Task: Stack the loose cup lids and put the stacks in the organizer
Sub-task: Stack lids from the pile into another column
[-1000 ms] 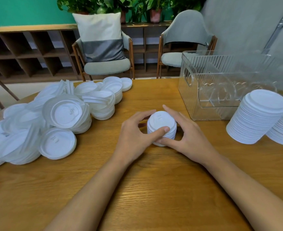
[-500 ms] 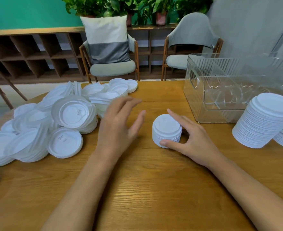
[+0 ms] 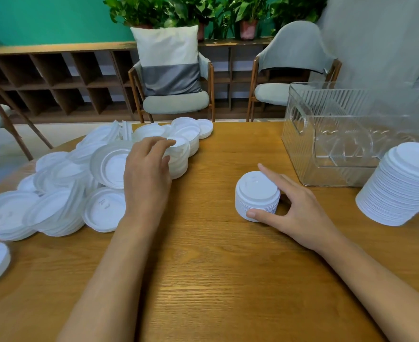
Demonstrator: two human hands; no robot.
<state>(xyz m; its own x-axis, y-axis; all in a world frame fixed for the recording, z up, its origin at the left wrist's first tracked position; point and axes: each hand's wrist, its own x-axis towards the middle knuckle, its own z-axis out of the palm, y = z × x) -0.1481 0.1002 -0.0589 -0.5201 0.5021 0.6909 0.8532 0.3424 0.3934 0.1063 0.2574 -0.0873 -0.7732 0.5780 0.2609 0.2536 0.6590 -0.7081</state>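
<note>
Presently: right hand (image 3: 299,213) pinching small lid stack (image 3: 256,191) between thumb and forefinger on table (image 3: 216,267); left hand (image 3: 146,178) bent-fingered over loose lids (image 3: 104,211), grip indeterminate.

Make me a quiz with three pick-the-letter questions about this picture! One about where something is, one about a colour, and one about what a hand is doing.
1. Where is the small stack? A in a bucket B on the table C in a drawer
2. What colour are the loose lids? A white B red C black
3. What is the right hand doing? A waving B holding a spoon C pinching the small stack
Answers: 1 B, it stands on the wooden top; 2 A, the whole pile is white; 3 C, thumb and forefinger clamp it.
</note>
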